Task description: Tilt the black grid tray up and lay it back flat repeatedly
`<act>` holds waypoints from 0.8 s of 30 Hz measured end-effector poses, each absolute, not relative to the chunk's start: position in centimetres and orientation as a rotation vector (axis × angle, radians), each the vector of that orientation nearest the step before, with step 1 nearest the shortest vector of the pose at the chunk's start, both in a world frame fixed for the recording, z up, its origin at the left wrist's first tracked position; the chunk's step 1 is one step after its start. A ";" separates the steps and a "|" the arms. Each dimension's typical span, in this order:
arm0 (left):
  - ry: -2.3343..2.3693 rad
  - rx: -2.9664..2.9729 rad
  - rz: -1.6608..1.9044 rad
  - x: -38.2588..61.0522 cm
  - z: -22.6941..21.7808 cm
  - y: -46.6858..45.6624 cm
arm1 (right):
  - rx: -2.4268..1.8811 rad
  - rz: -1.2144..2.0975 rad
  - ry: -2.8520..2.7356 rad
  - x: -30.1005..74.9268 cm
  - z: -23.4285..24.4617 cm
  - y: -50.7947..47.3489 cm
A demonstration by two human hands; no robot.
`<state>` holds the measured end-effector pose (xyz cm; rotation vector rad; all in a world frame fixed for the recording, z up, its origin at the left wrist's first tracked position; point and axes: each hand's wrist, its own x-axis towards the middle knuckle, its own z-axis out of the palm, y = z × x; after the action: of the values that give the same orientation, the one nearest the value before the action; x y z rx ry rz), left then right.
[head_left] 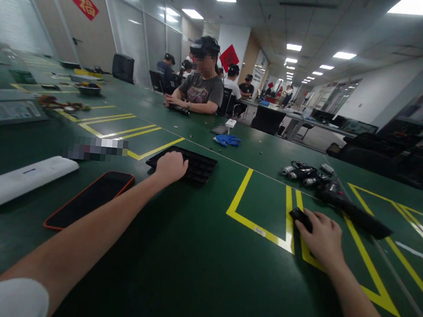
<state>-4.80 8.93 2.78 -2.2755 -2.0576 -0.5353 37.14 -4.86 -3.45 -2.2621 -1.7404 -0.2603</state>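
My left hand is closed, knuckles up, over a shallow black tray divided into small compartments. Its fingertips are hidden, so whatever they may grip does not show. Off to the right, my right hand grips a small, dark, rounded block between thumb and fingers, low over the yellow tape lines. The kind of block cannot be made out. Left of the tray lies a phone with a black screen and an orange edge, beside my left forearm.
A long white device lies at the left. Beyond my right hand are bundled black cables with silver cylinders and a long black piece. Blue gloves lie farther back. A person sits across the green table.
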 end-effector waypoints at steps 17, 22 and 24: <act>-0.984 -3.163 -0.386 -1.1 1.4 -7.8 | -1.620 0.215 -2.535 20.2 -1.2 -10.5; -0.919 -3.316 -0.213 -0.4 1.5 -13.1 | -1.590 0.165 -2.566 20.3 -1.3 -10.5; -0.946 -3.312 -0.227 -0.4 1.4 -13.4 | -1.586 0.140 -2.566 20.3 -1.3 -10.7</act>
<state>-0.40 -13.42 1.36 -3.3116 -0.9461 -0.2271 20.26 -10.70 -1.31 -1.5864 -2.5665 0.1402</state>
